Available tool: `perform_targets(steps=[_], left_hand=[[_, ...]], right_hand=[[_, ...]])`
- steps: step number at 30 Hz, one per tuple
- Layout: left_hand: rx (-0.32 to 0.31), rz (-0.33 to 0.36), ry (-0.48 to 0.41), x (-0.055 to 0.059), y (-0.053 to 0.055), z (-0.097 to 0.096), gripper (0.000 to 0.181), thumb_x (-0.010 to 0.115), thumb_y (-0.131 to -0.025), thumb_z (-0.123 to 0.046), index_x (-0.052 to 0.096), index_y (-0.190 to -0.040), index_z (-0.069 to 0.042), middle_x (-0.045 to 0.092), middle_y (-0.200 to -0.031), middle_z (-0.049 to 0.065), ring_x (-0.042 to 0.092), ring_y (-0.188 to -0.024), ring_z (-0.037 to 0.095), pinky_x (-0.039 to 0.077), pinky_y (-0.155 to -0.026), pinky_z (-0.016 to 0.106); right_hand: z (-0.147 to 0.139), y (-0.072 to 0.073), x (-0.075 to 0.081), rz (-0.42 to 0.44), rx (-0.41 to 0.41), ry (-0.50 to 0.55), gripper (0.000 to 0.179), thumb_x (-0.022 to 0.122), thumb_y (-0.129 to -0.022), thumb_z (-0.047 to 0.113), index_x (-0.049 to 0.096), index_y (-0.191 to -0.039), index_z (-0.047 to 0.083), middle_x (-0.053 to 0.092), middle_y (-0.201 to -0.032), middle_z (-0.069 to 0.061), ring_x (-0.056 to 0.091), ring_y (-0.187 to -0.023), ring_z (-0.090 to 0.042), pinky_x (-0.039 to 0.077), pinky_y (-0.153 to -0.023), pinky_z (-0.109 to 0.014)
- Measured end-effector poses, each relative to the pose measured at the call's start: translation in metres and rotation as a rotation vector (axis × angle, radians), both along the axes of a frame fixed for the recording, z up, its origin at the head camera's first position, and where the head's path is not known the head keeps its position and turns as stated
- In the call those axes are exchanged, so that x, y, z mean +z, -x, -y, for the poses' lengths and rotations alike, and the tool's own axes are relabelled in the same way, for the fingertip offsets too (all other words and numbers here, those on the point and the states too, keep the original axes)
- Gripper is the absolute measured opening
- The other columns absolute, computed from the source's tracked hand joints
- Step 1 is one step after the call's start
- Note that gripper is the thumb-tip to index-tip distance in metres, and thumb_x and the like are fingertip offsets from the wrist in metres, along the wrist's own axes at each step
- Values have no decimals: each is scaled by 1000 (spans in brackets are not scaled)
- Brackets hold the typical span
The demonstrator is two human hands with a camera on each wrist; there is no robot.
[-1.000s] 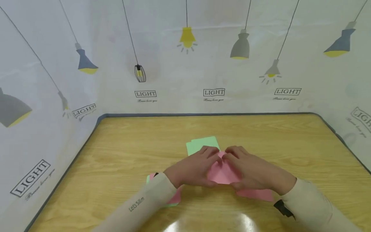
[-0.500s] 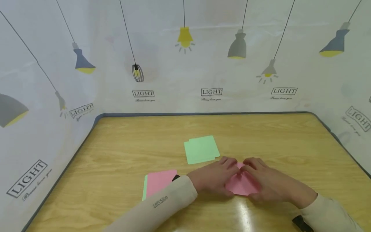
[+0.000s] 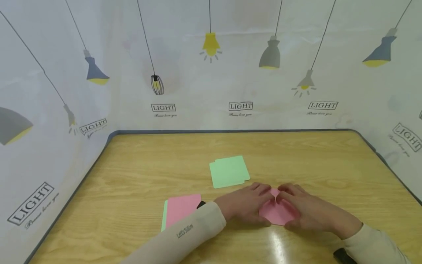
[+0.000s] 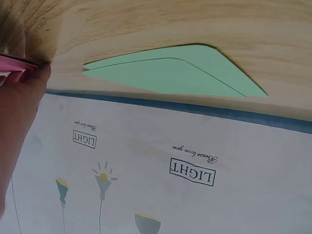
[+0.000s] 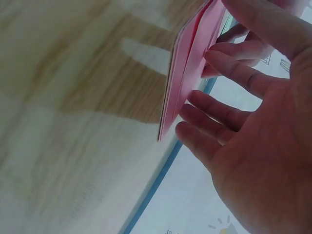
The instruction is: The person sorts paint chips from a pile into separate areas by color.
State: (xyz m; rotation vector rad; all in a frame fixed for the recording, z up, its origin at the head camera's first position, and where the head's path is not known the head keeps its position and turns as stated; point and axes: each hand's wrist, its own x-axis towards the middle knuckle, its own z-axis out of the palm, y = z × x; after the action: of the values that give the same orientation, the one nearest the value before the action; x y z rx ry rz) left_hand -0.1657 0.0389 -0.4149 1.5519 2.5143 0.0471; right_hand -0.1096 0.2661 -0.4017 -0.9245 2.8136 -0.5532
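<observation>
Both hands are at a pink card point(image 3: 277, 213) low over the wooden table, right of centre. My left hand point(image 3: 246, 206) holds its left side, thumb at the near edge and fingers bent over the far part. From the other side my right hand point(image 3: 311, 208) grips it the same way, the fingertips of both hands almost meeting. Seen from the right wrist, pink layers point(image 5: 187, 73) lie one on another, and the fingertips point(image 5: 184, 130) are right at their edge. Only a pink corner point(image 4: 14, 64) shows in the left wrist view, beside the left fingers.
Two overlapping green cards point(image 3: 229, 172) lie farther back, left of the hands. Another pink card point(image 3: 182, 207) rests on a green one point(image 3: 164, 216) at left, partly covered by the left sleeve point(image 3: 194, 229). A lamp-printed white sheet point(image 3: 197, 73) surrounds the table.
Both hands have moved right and nearer with the pink card, over the place where another pink card showed before. In the last half second they have barely moved.
</observation>
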Motion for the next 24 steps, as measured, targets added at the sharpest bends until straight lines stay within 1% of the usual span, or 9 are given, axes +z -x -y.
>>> perform_targets(steps=[6,11,13,16,20,24], left_hand=[[8,6,-7,-3,-2,3,57,52,-95,-58,45,-141,-25,27,-156,-1,22,-142,13,23,-111,24],[11,-19,-5,-3,-2,4,55,50,-96,-56,45,-141,-24,28,-155,-1,23,-141,13,21,-112,23],[10,-27,-5,-4,-2,4,57,49,-96,-58,45,-141,-23,29,-154,-2,23,-141,12,21,-112,23],[25,-34,-8,-3,-2,6,62,46,-96,-61,45,-143,-21,29,-154,-3,23,-141,13,20,-112,25],[73,-56,-7,2,5,14,65,45,-96,-60,43,-145,-17,29,-154,-1,23,-141,15,21,-113,27],[116,-74,-28,14,18,27,60,48,-99,-52,44,-144,-13,30,-153,3,26,-141,18,27,-111,28]], right_hand=[[2,1,0,18,5,6,49,82,-76,30,56,-116,22,43,-139,-16,43,-125,-40,49,-87,-55],[5,1,1,26,0,2,49,82,-75,30,55,-115,22,42,-140,-17,42,-127,-41,48,-88,-57],[6,3,0,13,7,-9,49,82,-75,32,55,-114,21,42,-139,-18,42,-126,-42,48,-88,-58],[10,6,1,-23,7,-35,45,80,-77,38,57,-110,20,45,-135,-16,46,-120,-39,49,-86,-55],[19,16,8,-73,1,-75,41,77,-80,42,60,-106,17,49,-127,-13,51,-113,-34,51,-82,-51],[27,29,18,-100,9,-98,40,76,-81,39,61,-107,13,50,-125,-12,51,-110,-33,50,-82,-49]])
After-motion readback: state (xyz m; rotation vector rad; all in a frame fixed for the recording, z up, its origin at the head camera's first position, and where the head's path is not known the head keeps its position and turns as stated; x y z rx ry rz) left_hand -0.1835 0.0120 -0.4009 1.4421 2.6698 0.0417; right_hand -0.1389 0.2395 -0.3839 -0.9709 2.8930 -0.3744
